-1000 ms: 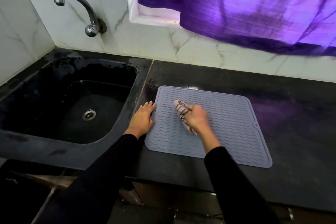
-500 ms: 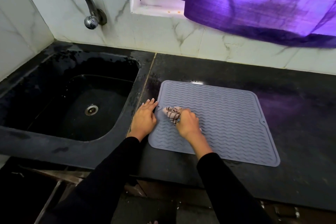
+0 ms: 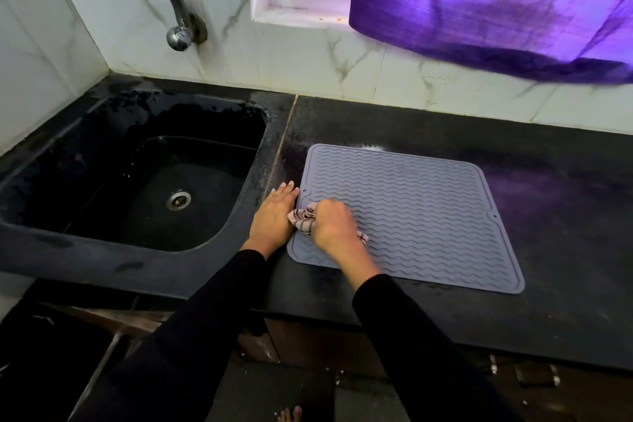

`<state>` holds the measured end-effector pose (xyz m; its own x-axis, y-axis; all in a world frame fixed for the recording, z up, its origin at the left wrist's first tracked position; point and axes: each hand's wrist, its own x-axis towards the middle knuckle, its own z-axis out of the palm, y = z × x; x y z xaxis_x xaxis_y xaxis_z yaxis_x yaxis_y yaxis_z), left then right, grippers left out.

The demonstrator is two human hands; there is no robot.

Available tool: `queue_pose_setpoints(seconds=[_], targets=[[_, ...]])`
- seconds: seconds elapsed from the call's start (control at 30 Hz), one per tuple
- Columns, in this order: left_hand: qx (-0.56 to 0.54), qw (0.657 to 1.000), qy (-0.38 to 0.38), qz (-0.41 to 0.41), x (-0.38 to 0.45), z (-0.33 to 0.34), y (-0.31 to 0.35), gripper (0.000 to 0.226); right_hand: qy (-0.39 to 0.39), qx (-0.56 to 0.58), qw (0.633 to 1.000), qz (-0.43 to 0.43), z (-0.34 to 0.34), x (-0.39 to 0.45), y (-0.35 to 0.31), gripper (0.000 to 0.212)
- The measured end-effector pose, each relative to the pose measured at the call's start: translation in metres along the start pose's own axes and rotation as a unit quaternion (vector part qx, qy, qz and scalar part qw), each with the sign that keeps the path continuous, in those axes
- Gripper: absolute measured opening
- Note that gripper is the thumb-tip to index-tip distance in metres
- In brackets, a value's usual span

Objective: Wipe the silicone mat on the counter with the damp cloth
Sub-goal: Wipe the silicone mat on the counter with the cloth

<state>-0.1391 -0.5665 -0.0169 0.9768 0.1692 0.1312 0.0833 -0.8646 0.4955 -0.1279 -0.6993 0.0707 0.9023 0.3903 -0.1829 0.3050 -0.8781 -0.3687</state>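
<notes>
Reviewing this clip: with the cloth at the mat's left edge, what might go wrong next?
The right hand bunches the cloth against the left hand, so a stroke may ruck the mat edge. The mat's right side looks unreached and may be skipped. The sink rim is close, so the mat could slide towards it.

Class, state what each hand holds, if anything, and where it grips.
Right hand grips the bunched cloth around its middle. Left hand holds nothing, flat beside the mat.

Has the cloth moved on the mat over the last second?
Yes. The cloth, in the right hand, has slid from nearer the mat's middle to its left edge, toward the sink.
</notes>
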Motion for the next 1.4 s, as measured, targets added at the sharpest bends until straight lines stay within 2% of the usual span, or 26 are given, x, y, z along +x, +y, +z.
queue_pose_setpoints(seconds=[0.2, 0.33, 0.4, 0.47, 0.5, 0.57, 0.6, 0.63, 0.67, 0.7, 0.73, 0.8, 0.9, 1.0, 1.07, 1.23, 1.33, 1.4], targets=[[0.006, 1.000, 0.030, -0.002, 0.003, 0.005, -0.003, 0.046, 0.025, -0.162, 0.985, -0.056, 0.033, -0.012, -0.007, 0.034], [0.005, 0.999, 0.036, 0.004, 0.004, 0.005, -0.002, 0.045, 0.009, -0.119, 0.991, -0.065, 0.019, -0.005, -0.004, 0.029], [0.005, 0.999, 0.039, 0.007, 0.002, 0.005, -0.002, 0.045, -0.020, -0.038, 0.998, -0.054, 0.006, 0.004, 0.011, 0.029], [0.004, 0.999, 0.052, 0.007, 0.002, 0.003, 0.001, 0.046, -0.071, 0.135, 0.988, -0.005, -0.002, 0.012, 0.033, 0.032], [0.004, 0.998, 0.058, 0.006, 0.002, 0.003, 0.003, 0.048, -0.095, 0.260, 0.960, 0.031, -0.006, 0.013, 0.043, 0.034], [0.007, 0.998, 0.061, 0.005, 0.002, 0.002, 0.005, 0.051, -0.107, 0.483, 0.861, 0.117, -0.010, 0.016, 0.057, 0.035], [0.011, 0.998, 0.062, 0.007, 0.002, 0.002, 0.005, 0.051, -0.087, 0.539, 0.824, 0.152, -0.011, 0.019, 0.061, 0.033], [0.012, 0.998, 0.064, 0.007, 0.002, 0.002, 0.004, 0.051, -0.057, 0.557, 0.811, 0.170, -0.013, 0.021, 0.062, 0.029], [0.011, 0.998, 0.068, 0.003, 0.003, 0.002, 0.005, 0.050, -0.011, 0.525, 0.833, 0.173, -0.015, 0.023, 0.062, 0.027], [0.008, 0.997, 0.073, -0.005, 0.004, 0.001, 0.007, 0.049, 0.042, 0.464, 0.870, 0.160, -0.017, 0.026, 0.061, 0.027], [0.008, 0.997, 0.078, -0.015, 0.006, 0.001, 0.009, 0.046, 0.092, 0.370, 0.914, 0.137, -0.020, 0.026, 0.058, 0.028], [0.015, 0.995, 0.091, -0.034, 0.012, 0.001, 0.016, 0.040, 0.149, 0.202, 0.965, 0.073, -0.023, 0.024, 0.050, 0.030], [0.026, 0.995, 0.082, -0.043, 0.025, 0.003, 0.021, 0.043, 0.103, 0.046, 0.993, 0.016, -0.005, 0.024, 0.038, 0.031], [0.044, 0.997, 0.046, -0.047, 0.037, 0.004, 0.020, 0.052, 0.068, -0.075, 0.994, -0.027, 0.021, 0.023, 0.037, 0.043], [0.059, 0.997, 0.026, -0.044, 0.047, 0.004, 0.017, 0.053, 0.081, -0.083, 0.992, -0.041, 0.024, 0.021, 0.042, 0.050], [0.053, 0.995, 0.027, -0.078, 0.063, 0.011, 0.020, 0.046, 0.072, 0.005, 0.997, -0.024, 0.011, 0.029, 0.058, 0.061], [0.067, 0.994, 0.050, -0.074, 0.061, 0.016, 0.021, 0.046, 0.065, 0.010, 0.998, -0.009, 0.010, 0.032, 0.053, 0.056], [0.057, 0.994, 0.058, -0.074, 0.061, 0.015, 0.020, 0.046, 0.048, 0.049, 0.998, 0.009, 0.000, 0.038, 0.055, 0.042]])
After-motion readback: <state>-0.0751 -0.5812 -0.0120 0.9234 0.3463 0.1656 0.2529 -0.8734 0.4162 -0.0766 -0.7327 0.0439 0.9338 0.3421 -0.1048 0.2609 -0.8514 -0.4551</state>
